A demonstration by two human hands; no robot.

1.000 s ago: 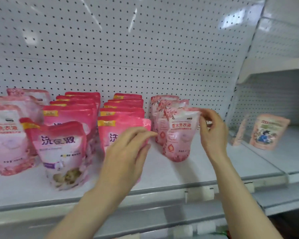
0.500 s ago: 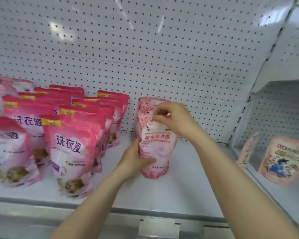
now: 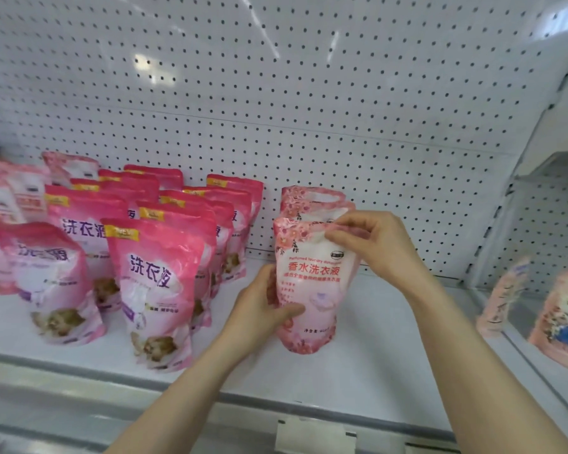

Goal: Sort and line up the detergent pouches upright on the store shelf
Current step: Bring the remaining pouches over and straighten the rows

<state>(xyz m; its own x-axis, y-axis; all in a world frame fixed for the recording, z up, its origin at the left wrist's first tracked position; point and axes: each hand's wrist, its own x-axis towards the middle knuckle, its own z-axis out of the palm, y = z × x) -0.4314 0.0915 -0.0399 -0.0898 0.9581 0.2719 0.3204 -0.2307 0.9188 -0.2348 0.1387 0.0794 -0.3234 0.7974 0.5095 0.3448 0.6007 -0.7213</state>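
Observation:
A pale pink floral pouch [image 3: 313,283] with red lettering stands upright on the white shelf [image 3: 368,362], front of a short row of like pouches [image 3: 312,199]. My left hand [image 3: 259,309] grips its lower left side. My right hand [image 3: 374,244] pinches its top right corner. To the left, several bright pink pouches stand in rows, the nearest one [image 3: 158,290] at the shelf's front. More pale floral pouches [image 3: 20,194] sit at the far left, partly cut off.
A perforated white back panel [image 3: 309,109] rises behind the shelf. On the neighbouring shelf to the right stand a peach pouch [image 3: 561,322] and a slimmer one [image 3: 502,296]. A price-tag holder [image 3: 312,435] sits on the shelf's front rail.
My left hand went from hovering over the bright pink pouches to gripping the floral pouch's lower side. My right hand stays on its top. The view shifted right and closer.

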